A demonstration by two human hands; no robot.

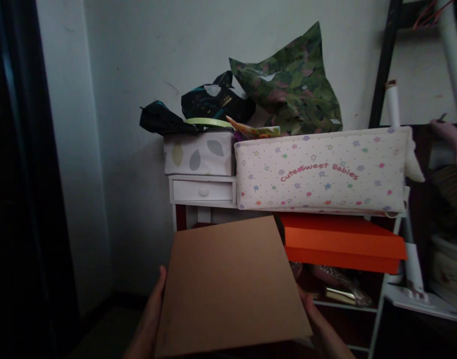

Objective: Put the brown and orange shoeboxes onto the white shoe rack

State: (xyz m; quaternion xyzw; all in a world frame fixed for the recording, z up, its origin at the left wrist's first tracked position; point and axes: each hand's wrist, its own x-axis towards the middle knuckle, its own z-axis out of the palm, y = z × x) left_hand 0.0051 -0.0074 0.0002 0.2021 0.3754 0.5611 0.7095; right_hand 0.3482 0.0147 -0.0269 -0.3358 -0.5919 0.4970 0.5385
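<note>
Both hands, left (pixel 150 319) and right (pixel 318 321), gripped a brown board (pixel 228 289) by its edges, low before the shelf. Lifted carelessly, it might have knocked the overhanging orange box (pixel 344 243) loose.

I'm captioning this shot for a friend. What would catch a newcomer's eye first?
The flat brown cardboard sheet, low in the centre, held between the left hand and right hand. Behind it, the star-printed fabric box sits atop a bright orange box, with a leafy green bag above.
</note>
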